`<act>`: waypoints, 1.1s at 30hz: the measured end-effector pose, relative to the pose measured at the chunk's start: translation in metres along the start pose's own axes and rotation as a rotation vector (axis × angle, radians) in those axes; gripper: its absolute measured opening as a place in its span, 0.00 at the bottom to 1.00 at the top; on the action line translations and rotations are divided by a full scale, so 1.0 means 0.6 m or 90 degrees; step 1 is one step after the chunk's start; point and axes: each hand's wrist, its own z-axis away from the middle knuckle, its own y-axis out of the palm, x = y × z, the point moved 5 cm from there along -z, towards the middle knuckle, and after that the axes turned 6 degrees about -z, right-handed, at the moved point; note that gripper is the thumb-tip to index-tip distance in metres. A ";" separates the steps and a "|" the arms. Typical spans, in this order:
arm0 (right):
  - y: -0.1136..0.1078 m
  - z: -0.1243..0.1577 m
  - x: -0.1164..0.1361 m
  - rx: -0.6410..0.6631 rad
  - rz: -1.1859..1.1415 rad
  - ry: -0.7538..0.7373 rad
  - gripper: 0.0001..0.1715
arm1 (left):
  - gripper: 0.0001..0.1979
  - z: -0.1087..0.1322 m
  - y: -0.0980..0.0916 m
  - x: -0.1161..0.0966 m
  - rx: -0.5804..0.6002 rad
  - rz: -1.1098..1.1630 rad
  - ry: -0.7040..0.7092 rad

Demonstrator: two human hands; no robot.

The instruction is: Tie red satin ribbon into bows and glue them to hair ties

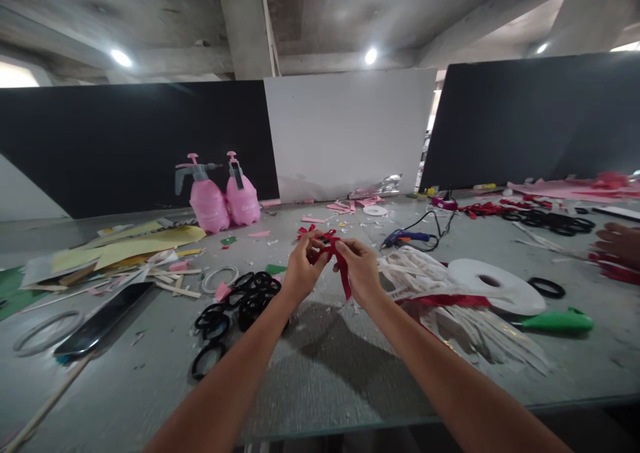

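Both hands meet above the middle of the table with a red ribbon between them. My left hand is closed, its fingertips pinching the ribbon on the left. On the right side, my right hand pinches the same ribbon, and a loose tail hangs down beside its fingers. What the fingertips cover is hidden. A pile of black elastic hair bands lies just left of my left forearm. To the right of my right hand rest a blue glue gun and white ribbon strips.
A white ribbon roll and a green-handled tool lie at right. Two pink spray bottles stand behind on the left. A black phone lies at left. Another person's hand reaches in at the far right.
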 end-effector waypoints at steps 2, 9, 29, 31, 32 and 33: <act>-0.002 0.000 -0.011 -0.015 -0.059 0.047 0.15 | 0.18 0.004 0.002 -0.003 0.001 -0.016 0.012; 0.005 -0.003 -0.024 0.092 -0.002 0.143 0.17 | 0.15 0.006 -0.006 -0.007 -0.012 -0.114 0.057; 0.021 0.013 -0.020 0.237 -0.185 0.307 0.11 | 0.07 -0.022 -0.036 0.009 -0.072 0.082 -0.042; 0.018 0.007 -0.017 0.227 -0.185 0.287 0.11 | 0.06 -0.019 -0.037 -0.009 -0.062 0.007 0.006; 0.017 0.006 -0.016 0.227 -0.185 0.282 0.11 | 0.05 -0.017 -0.036 -0.015 -0.052 -0.021 0.015; 0.017 0.005 -0.015 0.226 -0.184 0.279 0.11 | 0.04 -0.015 -0.034 -0.019 -0.047 -0.046 0.018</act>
